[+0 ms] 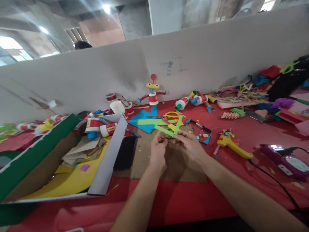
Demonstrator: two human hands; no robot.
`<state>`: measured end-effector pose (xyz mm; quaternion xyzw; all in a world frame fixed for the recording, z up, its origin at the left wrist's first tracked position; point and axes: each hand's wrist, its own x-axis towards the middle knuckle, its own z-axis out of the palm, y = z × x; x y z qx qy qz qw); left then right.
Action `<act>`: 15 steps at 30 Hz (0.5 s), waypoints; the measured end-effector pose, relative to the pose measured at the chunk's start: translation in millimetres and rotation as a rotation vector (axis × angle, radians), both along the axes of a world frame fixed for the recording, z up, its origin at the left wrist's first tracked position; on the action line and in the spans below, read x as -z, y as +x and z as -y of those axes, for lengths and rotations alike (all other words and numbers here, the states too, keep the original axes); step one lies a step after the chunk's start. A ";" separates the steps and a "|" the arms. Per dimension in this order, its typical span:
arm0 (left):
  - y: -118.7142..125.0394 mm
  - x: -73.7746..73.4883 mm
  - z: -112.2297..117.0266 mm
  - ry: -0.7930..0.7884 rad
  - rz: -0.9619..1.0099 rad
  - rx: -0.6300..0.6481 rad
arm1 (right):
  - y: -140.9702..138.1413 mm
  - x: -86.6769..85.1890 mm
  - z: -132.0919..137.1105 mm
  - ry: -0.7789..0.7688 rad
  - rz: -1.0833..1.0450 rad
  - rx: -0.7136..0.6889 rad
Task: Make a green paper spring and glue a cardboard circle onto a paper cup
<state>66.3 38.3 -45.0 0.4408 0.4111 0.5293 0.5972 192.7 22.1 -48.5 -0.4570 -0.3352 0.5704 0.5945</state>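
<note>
Both hands meet over a brown cardboard sheet (147, 154), holding light green paper strips (178, 125) that form a V. My left hand (159, 148) has its fingers closed at the strips' joined end, under the left strip. Thumb and fingers of my right hand (189, 146) pinch the same end from the right. A small dark-and-yellow ribbed piece shows between the strips; whether it is held cannot be told. Just beyond lie a flat green paper strip (149, 122), blue paper (137, 120) and yellow-handled scissors (172, 115).
A paper-cup figure (153, 98) stands by the white partition (193, 58). To the left are a black phone (125, 153) and an open box (106, 161) holding cup parts. At right lie a yellow glue gun (233, 146), its black cord and a purple power strip (285, 161).
</note>
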 end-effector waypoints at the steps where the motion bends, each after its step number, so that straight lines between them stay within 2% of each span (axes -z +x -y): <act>1: -1.6 -1.4 2.2 0.123 -0.077 -0.067 | 0.1 -1.4 0.3 0.027 -0.026 0.010; 4: -6.5 -6.0 9.2 0.498 -0.313 -0.191 | 0.5 -5.2 1.0 0.106 -0.105 0.031; 6: -7.5 -8.2 12.0 0.611 -0.390 -0.208 | 1.0 -6.0 1.1 0.128 -0.106 0.028; 7: -6.8 -8.9 12.6 0.606 -0.396 -0.224 | 1.3 -5.6 1.0 0.127 -0.090 0.031; 10: -1.1 -10.3 11.1 0.400 -0.328 -0.216 | 2.0 -2.2 0.0 0.082 -0.027 0.030; 13: 4.5 -12.3 8.4 0.137 -0.181 -0.018 | 2.3 0.6 -1.3 0.026 -0.007 -0.006; 15: 6.1 -13.7 7.9 0.053 -0.070 0.084 | 2.1 0.8 -2.0 0.000 -0.021 -0.018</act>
